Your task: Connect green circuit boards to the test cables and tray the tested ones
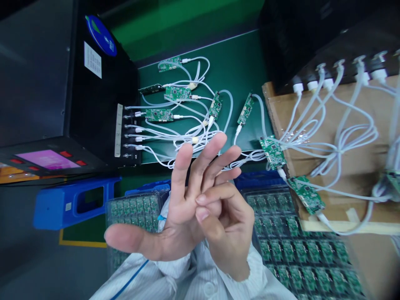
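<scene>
My left hand (184, 212) is held palm up in front of my body, its thumb stretched to the left and its fingers spread. Across its palm comes my right hand (229, 225), thumb and forefinger pinched together against the palm just below the fingers. Whatever the pinch holds, if anything, is too small or hidden to make out. Beyond the fingertips lies a bundle of white cables (187, 135) on the green work surface (246, 54). Several green circuit boards, such as one circuit board (159, 115), are connected to these cables and thin clear tubes.
A black machine (103, 100) with a pink screen stands at left; another dark machine (312, 41) is at right. Trays of circuit boards, a left tray (133, 208) and a right tray (300, 250), flank my hands. Cardboard (300, 158) carries more cables. A blue stool (68, 202) stands lower left.
</scene>
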### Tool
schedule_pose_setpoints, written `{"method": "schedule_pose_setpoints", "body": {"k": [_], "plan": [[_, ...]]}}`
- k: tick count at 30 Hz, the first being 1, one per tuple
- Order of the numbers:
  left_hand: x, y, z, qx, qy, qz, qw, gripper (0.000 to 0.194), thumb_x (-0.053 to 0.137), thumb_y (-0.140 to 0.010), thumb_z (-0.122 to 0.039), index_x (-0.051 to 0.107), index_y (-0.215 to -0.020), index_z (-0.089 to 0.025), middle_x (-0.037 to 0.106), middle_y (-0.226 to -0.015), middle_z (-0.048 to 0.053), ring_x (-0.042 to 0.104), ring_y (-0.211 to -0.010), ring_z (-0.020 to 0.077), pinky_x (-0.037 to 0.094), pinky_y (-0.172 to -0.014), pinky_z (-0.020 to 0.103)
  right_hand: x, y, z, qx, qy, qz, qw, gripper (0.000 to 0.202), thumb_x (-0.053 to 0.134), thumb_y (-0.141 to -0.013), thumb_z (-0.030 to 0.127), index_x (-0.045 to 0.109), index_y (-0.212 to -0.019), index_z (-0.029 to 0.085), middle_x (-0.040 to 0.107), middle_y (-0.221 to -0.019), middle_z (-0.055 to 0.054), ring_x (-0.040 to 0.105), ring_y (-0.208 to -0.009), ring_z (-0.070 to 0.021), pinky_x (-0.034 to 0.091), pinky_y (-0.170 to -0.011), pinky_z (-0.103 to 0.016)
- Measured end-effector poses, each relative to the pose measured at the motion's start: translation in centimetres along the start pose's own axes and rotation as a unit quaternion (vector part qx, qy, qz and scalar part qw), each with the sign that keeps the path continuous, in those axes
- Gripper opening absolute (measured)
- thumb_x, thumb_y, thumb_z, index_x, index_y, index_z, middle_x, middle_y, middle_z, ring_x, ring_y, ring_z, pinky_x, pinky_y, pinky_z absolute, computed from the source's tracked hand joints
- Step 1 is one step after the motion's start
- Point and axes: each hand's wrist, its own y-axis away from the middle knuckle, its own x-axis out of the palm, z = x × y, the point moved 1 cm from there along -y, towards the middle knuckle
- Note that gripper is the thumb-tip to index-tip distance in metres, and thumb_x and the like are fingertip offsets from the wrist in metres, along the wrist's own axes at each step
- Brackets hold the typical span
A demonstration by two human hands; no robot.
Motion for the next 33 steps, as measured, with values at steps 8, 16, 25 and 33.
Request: {"method": "schedule_pose_setpoints", "body": {"k": [8, 16, 25, 33], "plan": [[-0.2, 0.1, 0.3, 0.021, -0.075, -0.047, 0.996, 0.099, 0.034, -0.079, -0.093, 0.012, -0.163, -0.046, 0.011, -0.176, -0.005, -0.005, -0.162, 0.0365, 0.041, -0.119, 0.05, 0.2, -0.6, 0.0, -0.024, 0.011, -0.017, 1.0, 0.005, 0.073, -0.073, 0.022, 0.072, -0.074, 0.027, 0.057, -0.066, 0.002, 0.069, -0.091, -0.0267, 0.055, -0.091, -0.047], [-0.1, -0.3, 0.2, -0.002, -0.051, -0.038, 0.998, 0.106, 0.036, -0.074, -0.097, 0.017, -0.163, -0.043, 0.01, -0.176, -0.002, -0.003, -0.162, 0.0371, 0.039, -0.119, 0.046, 0.0, -0.5, -0.3, -0.024, 0.007, -0.012, 1.0, 0.01, 0.072, -0.074, 0.018, 0.071, -0.077, 0.028, 0.059, -0.07, 0.003, 0.068, -0.095, -0.0224, 0.053, -0.092, -0.039], [-1.6, -0.3, 1.6, 0.118, -0.045, 0.045, 0.991, 0.127, 0.0, -0.062, -0.106, 0.047, -0.152, -0.03, 0.06, -0.145, 0.014, 0.05, -0.143, 0.0385, 0.052, -0.097, 0.043, 0.6, 0.4, -0.5, 0.068, -0.209, 0.04, 0.975, 0.009, 0.065, -0.089, 0.02, 0.062, -0.092, 0.028, 0.069, -0.097, 0.001, 0.072, -0.086, -0.0212, 0.06, -0.08, -0.044], [-1.0, -1.8, 0.3, 0.026, 0.015, -0.006, 1.0, 0.141, -0.002, -0.035, -0.113, 0.084, -0.1, -0.021, 0.075, -0.084, 0.014, 0.057, -0.134, 0.0457, 0.045, -0.103, 0.062, 0.6, 0.7, -0.1, 0.096, -0.243, 0.022, 0.965, 0.028, 0.07, -0.084, 0.02, 0.055, -0.105, 0.033, 0.065, -0.115, 0.002, 0.069, -0.115, -0.0248, 0.064, -0.087, -0.052]]}}
